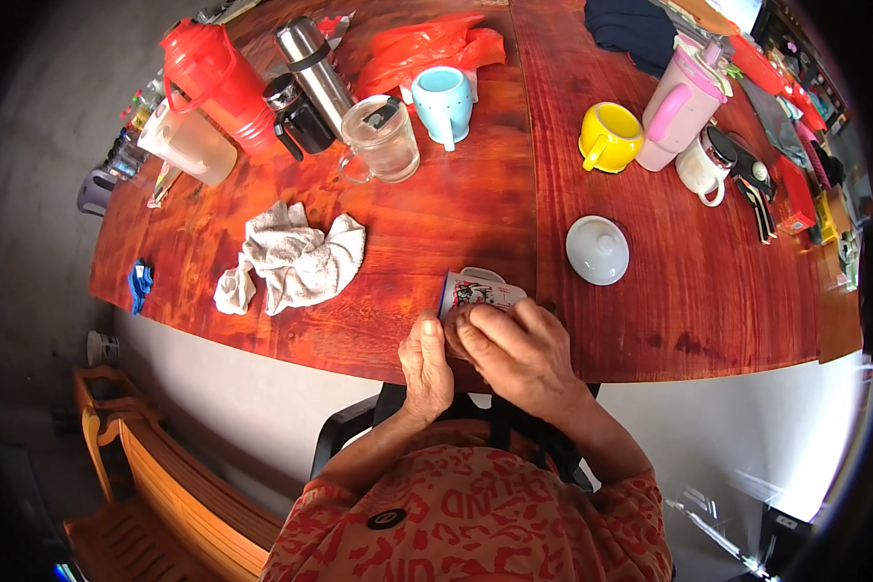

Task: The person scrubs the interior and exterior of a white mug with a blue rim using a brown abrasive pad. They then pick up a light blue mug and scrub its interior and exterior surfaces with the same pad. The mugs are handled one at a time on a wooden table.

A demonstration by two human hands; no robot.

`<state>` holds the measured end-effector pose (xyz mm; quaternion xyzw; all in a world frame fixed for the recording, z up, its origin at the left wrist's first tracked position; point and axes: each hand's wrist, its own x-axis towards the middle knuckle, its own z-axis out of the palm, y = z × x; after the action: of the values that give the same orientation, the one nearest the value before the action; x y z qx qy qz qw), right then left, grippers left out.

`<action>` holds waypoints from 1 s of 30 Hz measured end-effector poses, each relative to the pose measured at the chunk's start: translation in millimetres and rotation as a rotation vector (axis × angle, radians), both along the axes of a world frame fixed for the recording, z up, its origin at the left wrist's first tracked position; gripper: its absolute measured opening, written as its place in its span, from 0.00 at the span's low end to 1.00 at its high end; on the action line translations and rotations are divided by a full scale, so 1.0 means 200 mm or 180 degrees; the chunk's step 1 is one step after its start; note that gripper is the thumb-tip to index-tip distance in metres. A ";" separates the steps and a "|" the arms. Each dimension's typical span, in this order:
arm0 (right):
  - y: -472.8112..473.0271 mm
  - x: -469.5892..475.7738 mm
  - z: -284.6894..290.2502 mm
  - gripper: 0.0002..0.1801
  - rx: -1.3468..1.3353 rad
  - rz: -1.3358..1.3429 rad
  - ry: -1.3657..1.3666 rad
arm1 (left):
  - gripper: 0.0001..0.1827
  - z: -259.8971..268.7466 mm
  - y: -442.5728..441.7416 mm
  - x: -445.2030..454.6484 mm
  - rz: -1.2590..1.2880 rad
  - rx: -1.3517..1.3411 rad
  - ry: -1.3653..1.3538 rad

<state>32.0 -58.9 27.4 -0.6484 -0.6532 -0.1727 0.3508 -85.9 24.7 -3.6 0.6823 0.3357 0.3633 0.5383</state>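
Observation:
A white mug (483, 290) with a blue rim, printed pictures and red writing is tipped on its side at the near table edge, its handle away from me. My left hand (427, 367) grips it at the rim end, with the fingers partly hidden. In my right hand (518, 349), bent fingers press a brownish pad or cloth (457, 335) against the mug's near side; its exact kind is unclear. To the right lies a white lid (597, 250) with a round knob. A crumpled whitish cloth (298, 258) rests on the left.
The reddish wooden table (451, 211) holds a red thermos jug (218, 80), a steel flask (316, 69), a lidded glass mug (385, 145), a light blue mug (442, 105), a yellow mug (611, 137) and a pink tumbler (676, 105). A wooden bench (182, 473) stands lower left.

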 end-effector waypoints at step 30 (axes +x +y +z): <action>0.13 0.06 0.08 0.12 -0.0559 0.0194 0.0270 | 0.08 -0.09 0.09 -0.04 -0.0839 -0.0637 -0.0902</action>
<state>44.8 -32.2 44.4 -0.6632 -0.6698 -0.0765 0.3250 -93.4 41.7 -21.7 0.6055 0.1990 0.3469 0.6881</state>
